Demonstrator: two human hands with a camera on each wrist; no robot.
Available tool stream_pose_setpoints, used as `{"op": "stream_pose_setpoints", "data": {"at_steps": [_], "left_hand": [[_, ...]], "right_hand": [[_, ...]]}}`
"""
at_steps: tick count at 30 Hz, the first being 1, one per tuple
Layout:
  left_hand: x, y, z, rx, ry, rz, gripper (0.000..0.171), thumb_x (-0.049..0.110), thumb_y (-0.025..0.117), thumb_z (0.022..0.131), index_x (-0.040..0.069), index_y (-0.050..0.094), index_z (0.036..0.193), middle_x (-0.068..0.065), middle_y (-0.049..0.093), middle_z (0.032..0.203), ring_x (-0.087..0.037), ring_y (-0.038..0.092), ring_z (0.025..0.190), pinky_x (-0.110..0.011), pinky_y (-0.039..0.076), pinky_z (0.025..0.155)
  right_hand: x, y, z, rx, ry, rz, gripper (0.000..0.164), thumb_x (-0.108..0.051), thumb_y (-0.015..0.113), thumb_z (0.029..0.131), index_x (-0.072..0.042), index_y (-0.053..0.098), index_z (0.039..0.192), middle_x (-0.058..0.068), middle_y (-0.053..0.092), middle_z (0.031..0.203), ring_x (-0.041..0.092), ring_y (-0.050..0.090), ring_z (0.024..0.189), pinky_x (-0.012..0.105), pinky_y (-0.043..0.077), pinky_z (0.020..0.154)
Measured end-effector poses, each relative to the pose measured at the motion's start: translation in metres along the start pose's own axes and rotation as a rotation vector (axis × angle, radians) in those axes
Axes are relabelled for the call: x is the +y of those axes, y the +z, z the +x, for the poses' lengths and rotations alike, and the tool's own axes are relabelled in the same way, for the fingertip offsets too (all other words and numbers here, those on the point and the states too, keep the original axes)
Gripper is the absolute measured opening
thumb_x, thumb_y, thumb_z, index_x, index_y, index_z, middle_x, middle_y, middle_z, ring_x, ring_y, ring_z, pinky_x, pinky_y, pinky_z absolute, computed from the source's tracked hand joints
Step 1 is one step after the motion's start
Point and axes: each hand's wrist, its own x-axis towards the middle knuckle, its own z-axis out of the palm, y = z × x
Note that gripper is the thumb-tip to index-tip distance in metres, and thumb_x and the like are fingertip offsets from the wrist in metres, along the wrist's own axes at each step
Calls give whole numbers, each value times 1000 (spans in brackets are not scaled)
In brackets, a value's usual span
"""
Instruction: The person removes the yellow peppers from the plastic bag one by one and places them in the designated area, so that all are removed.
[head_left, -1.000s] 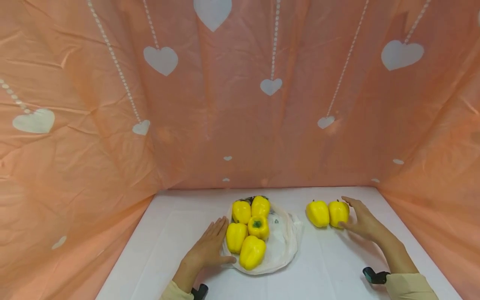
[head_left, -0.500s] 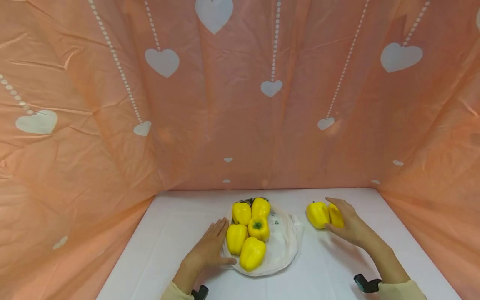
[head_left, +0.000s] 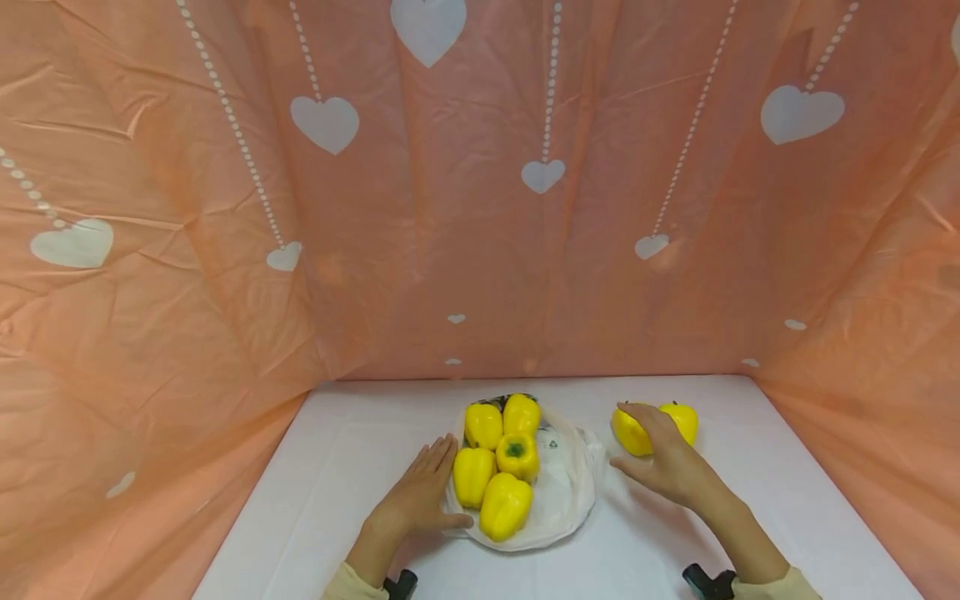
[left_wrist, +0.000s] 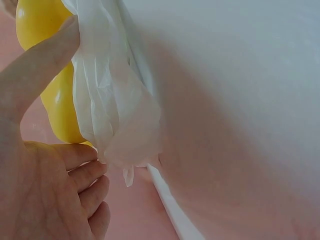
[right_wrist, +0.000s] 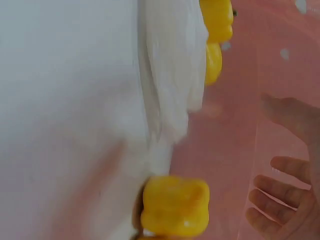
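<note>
Several yellow bell peppers [head_left: 506, 507] sit on the left part of a pale cloth-like bag [head_left: 562, 500] with its rim folded down. My left hand [head_left: 418, 498] lies along the bag's left side, fingers straight. Its thumb touches the thin, pleated bag wall [left_wrist: 107, 95] in the left wrist view, with the peppers [left_wrist: 62, 107] just beyond. My right hand [head_left: 666, 460], fingers spread and nothing in them, passes over two more bell peppers. It partly covers the left one [head_left: 628, 432]; the other [head_left: 684, 421] shows behind it. The right wrist view shows a gap between that hand and a pepper [right_wrist: 175, 206].
The white table [head_left: 360, 433] has a peach sheet [head_left: 480, 275] with white hearts hung behind it and at both sides. White surface lies between the bag and the pair of peppers. Black straps with small cameras [head_left: 705, 582] sit at both wrists.
My right hand has moved left from beside the right pepper of the pair to over the left one. Both peppers stay where they were. My left hand and the bag have not moved.
</note>
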Motion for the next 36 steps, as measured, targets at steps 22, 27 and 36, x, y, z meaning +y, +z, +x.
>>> {"op": "stream_pose_setpoints", "data": {"at_steps": [22, 27, 36], "left_hand": [[-2, 2, 2, 7, 7, 11, 125, 51, 92, 81, -8, 22, 167, -23, 17, 177, -38, 18, 164, -55, 14, 135], [0, 1, 1, 5, 4, 9, 124, 50, 92, 81, -8, 23, 167, -23, 18, 177, -38, 19, 164, -55, 14, 135], [1, 0, 1, 6, 3, -2, 124, 49, 92, 81, -8, 23, 167, -24, 18, 177, -38, 19, 164, -56, 14, 135]], "right_hand": [[-55, 57, -9, 23, -11, 37, 79, -33, 96, 80, -8, 60, 147, 9, 64, 143, 35, 60, 134, 59, 54, 111], [-64, 68, -12, 3, 1, 55, 80, -34, 96, 80, -11, 60, 148, 7, 63, 144, 35, 56, 140, 58, 52, 114], [-77, 85, -15, -17, -39, 72, 79, -40, 96, 81, -10, 61, 145, -1, 64, 139, 26, 62, 130, 54, 57, 108]]}}
